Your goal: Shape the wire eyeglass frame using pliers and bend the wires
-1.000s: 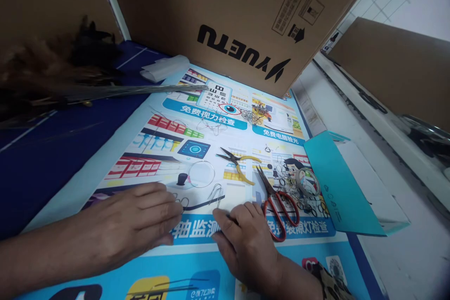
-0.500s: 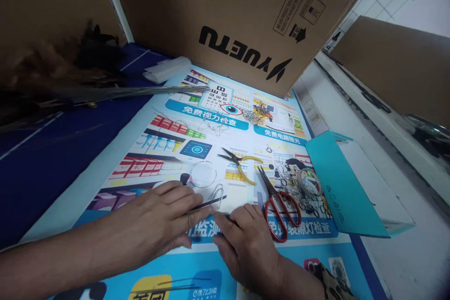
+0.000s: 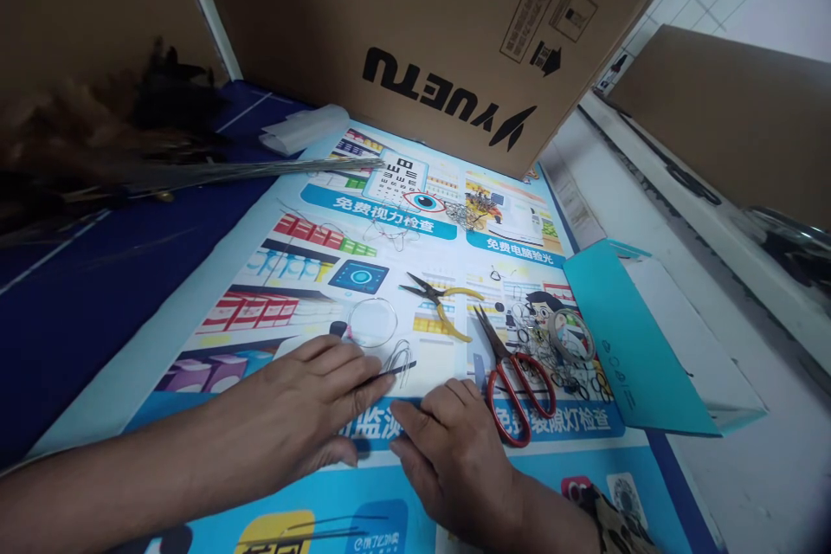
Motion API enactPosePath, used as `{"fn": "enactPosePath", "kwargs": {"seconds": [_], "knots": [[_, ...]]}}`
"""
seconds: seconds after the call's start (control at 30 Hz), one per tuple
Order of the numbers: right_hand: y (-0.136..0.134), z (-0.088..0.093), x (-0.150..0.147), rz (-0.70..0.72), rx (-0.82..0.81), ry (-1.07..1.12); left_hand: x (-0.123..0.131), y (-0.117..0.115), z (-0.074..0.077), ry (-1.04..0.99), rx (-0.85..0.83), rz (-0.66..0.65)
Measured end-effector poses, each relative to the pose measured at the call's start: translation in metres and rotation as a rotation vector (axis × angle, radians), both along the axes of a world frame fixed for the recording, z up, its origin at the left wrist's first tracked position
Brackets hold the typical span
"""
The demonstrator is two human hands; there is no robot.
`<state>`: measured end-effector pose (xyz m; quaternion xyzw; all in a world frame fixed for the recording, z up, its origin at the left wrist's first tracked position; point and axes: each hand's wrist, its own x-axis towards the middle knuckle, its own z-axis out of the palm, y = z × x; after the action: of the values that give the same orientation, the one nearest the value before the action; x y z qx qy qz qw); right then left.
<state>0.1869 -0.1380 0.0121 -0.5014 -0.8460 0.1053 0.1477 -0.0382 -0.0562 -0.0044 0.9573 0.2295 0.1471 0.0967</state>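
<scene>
My left hand [image 3: 331,402] lies low over the printed sheet, fingers together and pointing right; anything under them is hidden. Beside its fingertips are bent silver wires [image 3: 398,358] and a thin wire ring [image 3: 372,322]. My right hand [image 3: 451,441] is curled just to the right, its thumb and index finger near the left fingertips; what they hold, if anything, is too small to tell. Yellow-handled pliers [image 3: 441,303] lie open beyond the hands. Red-handled scissors [image 3: 516,381] rest right beside my right hand, next to a tangle of small wire pieces [image 3: 536,333].
A large cardboard box [image 3: 312,0] stands at the back. An open turquoise box [image 3: 640,355] is at the right. Long thin wires [image 3: 286,166] extend from a dark, feathery bundle [image 3: 175,95] at the left, near rolled white paper [image 3: 305,130].
The fingertips of my two hands have moved slightly apart. The whole view has shifted a little; the tools and wires lie as before.
</scene>
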Motion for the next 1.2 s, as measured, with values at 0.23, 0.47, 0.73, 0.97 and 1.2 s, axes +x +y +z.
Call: {"fn": "enactPosePath", "kwargs": {"seconds": [0.23,0.47,0.73,0.97,1.2], "knots": [[0.0,0.001,-0.001,0.003,0.026,0.039,-0.002,-0.001,-0.001,-0.013,-0.049,-0.03],[0.001,0.003,0.001,0.022,0.032,0.057,-0.004,-0.002,0.001,-0.02,-0.075,-0.045],[0.001,0.003,0.0,0.015,0.054,0.094,-0.008,-0.001,0.004,-0.063,-0.063,-0.063],[0.002,0.003,0.001,0.024,0.057,0.097,-0.013,0.001,0.004,-0.071,-0.078,-0.097],[0.001,0.0,0.002,0.026,0.056,0.125,-0.017,0.004,-0.001,-0.082,-0.093,-0.138]]}}
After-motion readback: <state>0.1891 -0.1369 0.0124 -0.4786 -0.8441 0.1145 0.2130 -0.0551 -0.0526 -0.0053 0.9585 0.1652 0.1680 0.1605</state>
